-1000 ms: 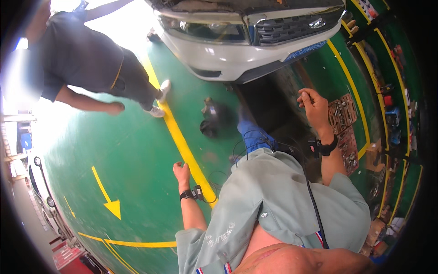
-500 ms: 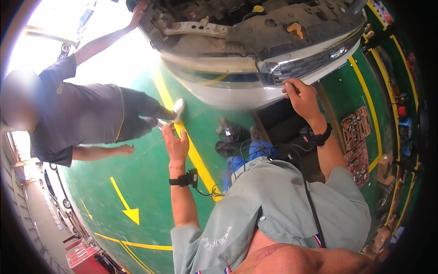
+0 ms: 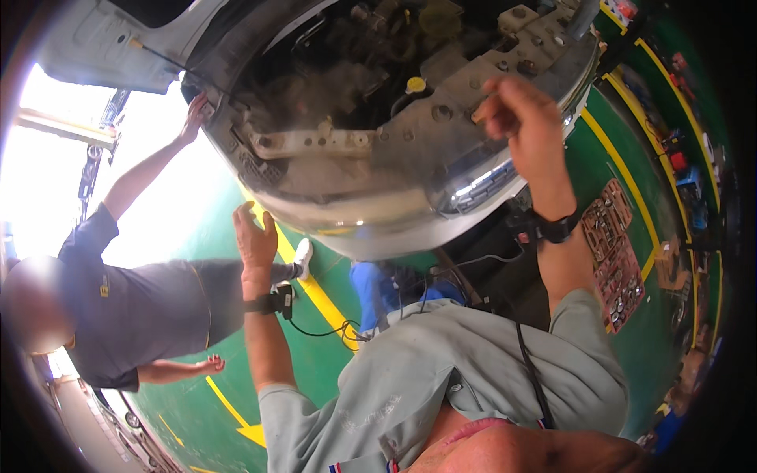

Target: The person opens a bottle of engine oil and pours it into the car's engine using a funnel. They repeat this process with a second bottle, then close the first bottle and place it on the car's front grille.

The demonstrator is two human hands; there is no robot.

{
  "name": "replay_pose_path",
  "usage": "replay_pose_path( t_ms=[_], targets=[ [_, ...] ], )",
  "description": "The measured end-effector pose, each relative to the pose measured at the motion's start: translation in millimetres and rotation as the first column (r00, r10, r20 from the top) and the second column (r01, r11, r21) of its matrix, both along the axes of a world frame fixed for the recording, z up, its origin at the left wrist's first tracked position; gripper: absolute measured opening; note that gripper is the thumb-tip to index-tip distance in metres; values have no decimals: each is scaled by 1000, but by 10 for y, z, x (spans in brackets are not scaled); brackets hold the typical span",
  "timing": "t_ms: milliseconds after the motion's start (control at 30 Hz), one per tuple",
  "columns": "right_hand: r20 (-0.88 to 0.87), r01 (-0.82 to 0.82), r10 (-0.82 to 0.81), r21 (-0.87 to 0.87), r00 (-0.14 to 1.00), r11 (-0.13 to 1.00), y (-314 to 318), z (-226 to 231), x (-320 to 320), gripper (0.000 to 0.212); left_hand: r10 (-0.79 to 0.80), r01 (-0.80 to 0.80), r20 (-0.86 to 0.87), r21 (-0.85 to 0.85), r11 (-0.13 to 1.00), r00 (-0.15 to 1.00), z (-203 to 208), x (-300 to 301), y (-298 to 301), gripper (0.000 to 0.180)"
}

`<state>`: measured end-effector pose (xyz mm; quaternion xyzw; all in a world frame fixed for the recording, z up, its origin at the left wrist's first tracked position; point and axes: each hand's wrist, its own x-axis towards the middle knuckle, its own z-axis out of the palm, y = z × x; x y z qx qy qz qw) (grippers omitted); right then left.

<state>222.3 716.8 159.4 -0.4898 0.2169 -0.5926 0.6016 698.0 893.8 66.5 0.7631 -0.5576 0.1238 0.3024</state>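
My right hand (image 3: 520,114) is over the front panel (image 3: 315,142) of a car's engine bay, its fingers bent and smeared by motion. A small orange piece (image 3: 479,115) shows right at its fingertips, mostly hidden by the hand. Whether the fingers grip it or only touch it, I cannot tell. My left hand (image 3: 256,236) hangs in the air beside the left end of the bumper (image 3: 378,225), fingers apart and nothing in them. Each wrist wears a black strap with a small device.
The raised hood (image 3: 118,47) is at upper left, with a thin rod below it. A co-worker (image 3: 142,303) stands at left, one hand on the car's edge. An open tool case (image 3: 619,268) lies on the green floor at right, before shelving. Cables run from my wrists.
The car's front fills more of the view. My right hand has moved from before the grille to over the front panel, reaching the orange piece. My left hand stays raised with fingers apart.
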Motion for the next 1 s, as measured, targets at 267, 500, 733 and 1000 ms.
replay_pose_path(
  t_ms=[267,500,733,1000],
  targets=[
    [116,200,-183,-159,976,967,-704,1147,356,29,-287,284,-16,-118,952,958,265,661,-859,9],
    [-181,411,-409,-28,895,911,-1770,2144,1597,26,-350,343,-153,-72,937,924,132,846,-1218,9],
    [-396,315,-281,21,874,949,-2504,1831,2349,30,-338,329,-224,-78,941,914,113,977,-1142,8],
    [-402,343,-360,-118,842,932,-1780,1840,1747,29,-352,337,-179,-109,935,919,157,999,-1027,6]
  ],
)
